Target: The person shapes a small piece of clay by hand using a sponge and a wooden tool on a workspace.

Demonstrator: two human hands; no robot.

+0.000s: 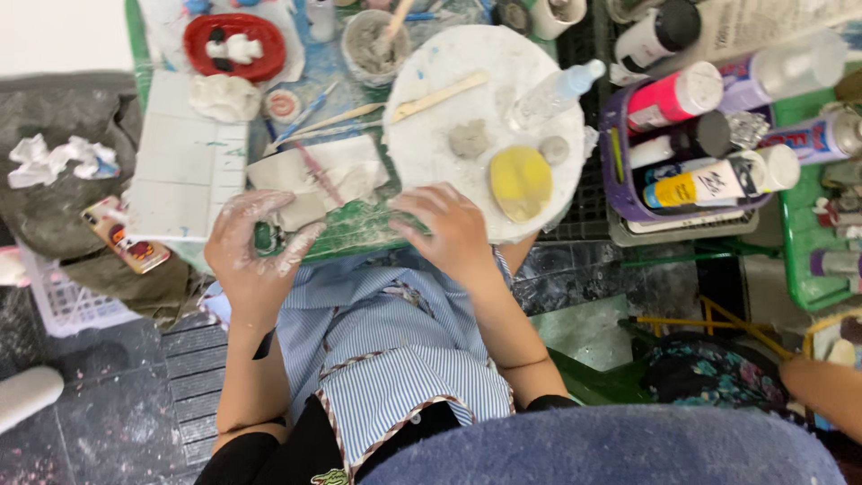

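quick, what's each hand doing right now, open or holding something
Left hand: curled around a small dark green thing, fingers coated in white clay.
Right hand: holding nothing, resting palm-down on the white round board.

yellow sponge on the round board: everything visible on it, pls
The yellow sponge is a flat oval pad, matte and soft-looking, with pale clay smears dulling its surface. It lies flat on the lower right part of the white round board, near the rim. Nothing grips it: the right hand rests on the board's edge just beside it, apart. A small grey clay ball sits close above.
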